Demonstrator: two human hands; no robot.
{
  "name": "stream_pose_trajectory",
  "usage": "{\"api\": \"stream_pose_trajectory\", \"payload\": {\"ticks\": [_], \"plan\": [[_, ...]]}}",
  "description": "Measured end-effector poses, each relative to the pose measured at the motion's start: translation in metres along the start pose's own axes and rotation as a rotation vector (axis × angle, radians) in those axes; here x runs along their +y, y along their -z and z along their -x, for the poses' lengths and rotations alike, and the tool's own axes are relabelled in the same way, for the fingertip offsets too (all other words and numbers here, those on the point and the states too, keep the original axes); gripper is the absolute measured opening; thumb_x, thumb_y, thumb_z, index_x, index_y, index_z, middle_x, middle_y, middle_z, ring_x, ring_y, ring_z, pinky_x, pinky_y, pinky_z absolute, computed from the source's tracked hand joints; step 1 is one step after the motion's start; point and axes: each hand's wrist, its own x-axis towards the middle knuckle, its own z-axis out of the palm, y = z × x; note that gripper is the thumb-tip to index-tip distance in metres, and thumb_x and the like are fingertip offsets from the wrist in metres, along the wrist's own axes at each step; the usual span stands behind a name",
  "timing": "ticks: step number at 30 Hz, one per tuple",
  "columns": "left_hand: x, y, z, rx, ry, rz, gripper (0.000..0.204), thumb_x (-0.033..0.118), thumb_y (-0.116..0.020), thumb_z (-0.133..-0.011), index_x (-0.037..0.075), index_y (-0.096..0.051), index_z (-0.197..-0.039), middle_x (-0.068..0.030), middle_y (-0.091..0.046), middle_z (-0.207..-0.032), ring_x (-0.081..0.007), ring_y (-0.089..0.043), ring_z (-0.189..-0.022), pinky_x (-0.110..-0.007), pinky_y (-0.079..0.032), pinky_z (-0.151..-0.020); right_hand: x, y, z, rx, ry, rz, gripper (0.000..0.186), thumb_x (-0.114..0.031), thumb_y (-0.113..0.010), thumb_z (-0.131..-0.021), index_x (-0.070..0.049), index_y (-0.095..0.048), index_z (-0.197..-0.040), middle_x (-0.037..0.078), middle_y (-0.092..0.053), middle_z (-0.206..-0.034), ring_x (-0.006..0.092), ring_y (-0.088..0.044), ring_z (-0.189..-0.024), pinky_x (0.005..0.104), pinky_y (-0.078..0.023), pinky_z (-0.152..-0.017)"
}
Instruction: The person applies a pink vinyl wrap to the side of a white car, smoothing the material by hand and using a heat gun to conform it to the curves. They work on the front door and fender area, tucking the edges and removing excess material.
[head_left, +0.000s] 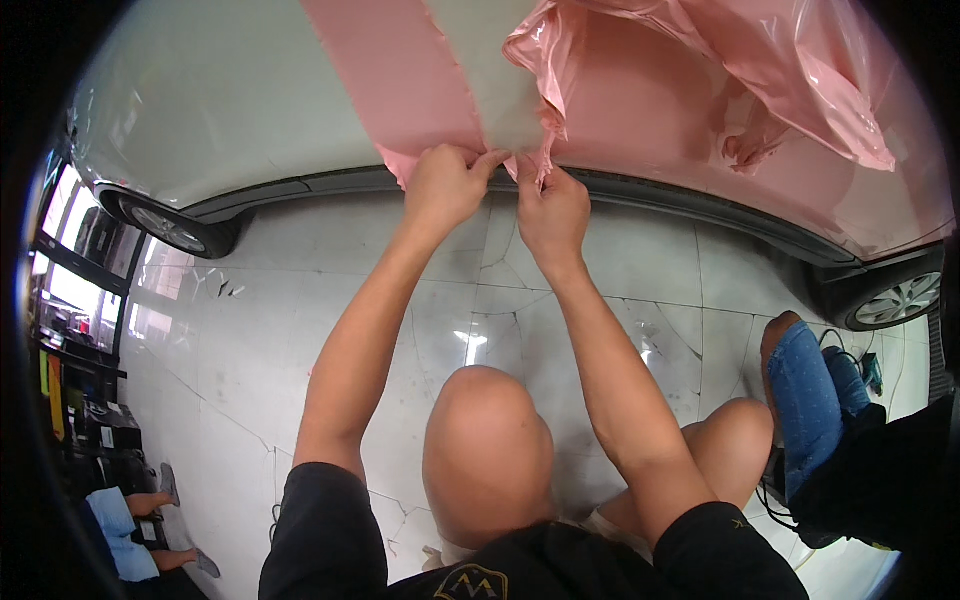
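Note:
Along the lower edge of a pale car body [220, 80], just above its dark sill [340, 178], both my hands are on pink film. My left hand [447, 188] has thumb and forefinger pinched at the bottom of a pink strip [395, 70] that runs up the panel. My right hand [550, 210] is closed on a crumpled, hanging length of pink film [545, 80], close beside my left. A pale band of bodywork shows between the strip and the crumpled film. More pink film [820, 90] lies smooth and loosely folded over the panel to the right.
Wheels stand at left [170, 225] and right [895, 300] above cracked tile floor [480, 270]. Another person in blue jeans [800, 400] is close on my right, near cables and a green tool [872, 372]. Someone in light shorts [130, 550] and dark shelving [75, 400] are at far left.

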Motion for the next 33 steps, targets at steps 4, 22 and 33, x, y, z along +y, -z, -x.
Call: {"api": "stream_pose_trajectory", "payload": {"ticks": [4,22,33], "plan": [[-0.005,-0.012,0.003,0.118,-0.124,-0.013,0.042,0.035,-0.062,-0.097,-0.003,-0.074,-0.086,-0.0093,-0.067,-0.061,-0.0172,-0.064,-0.053,-0.033,-0.048,-0.054,-0.001,0.002,0.0,-0.03,-0.029,-0.016,0.024,-0.028,-0.059,-0.094,-0.008,-0.072,-0.093,0.017,-0.067,-0.078,0.039,-0.064,-0.071,0.0456,-0.049,-0.063],[-0.028,-0.038,0.005,0.395,-0.389,0.142,0.03,0.024,-0.063,-0.096,-0.003,-0.072,-0.088,-0.0103,-0.068,-0.066,-0.0167,-0.063,-0.059,-0.031,-0.049,-0.059,0.005,0.002,-0.003,-0.056,0.004,-0.042,0.027,-0.028,-0.06,-0.095,-0.004,-0.07,-0.091,0.02,-0.065,-0.076,0.0401,-0.063,-0.071,0.0441,-0.048,-0.062],[0.009,-0.027,0.015,0.329,-0.189,0.014,0.033,0.025,-0.061,-0.094,-0.003,-0.071,-0.079,-0.0204,-0.064,-0.064,-0.039,-0.064,-0.06,-0.043,-0.048,-0.055,0.009,-0.004,0.0,-0.005,-0.006,-0.125,0.029,-0.029,-0.059,-0.098,-0.003,-0.072,-0.095,0.017,-0.065,-0.073,0.0314,-0.063,-0.062,0.0374,-0.047,-0.06]]}}
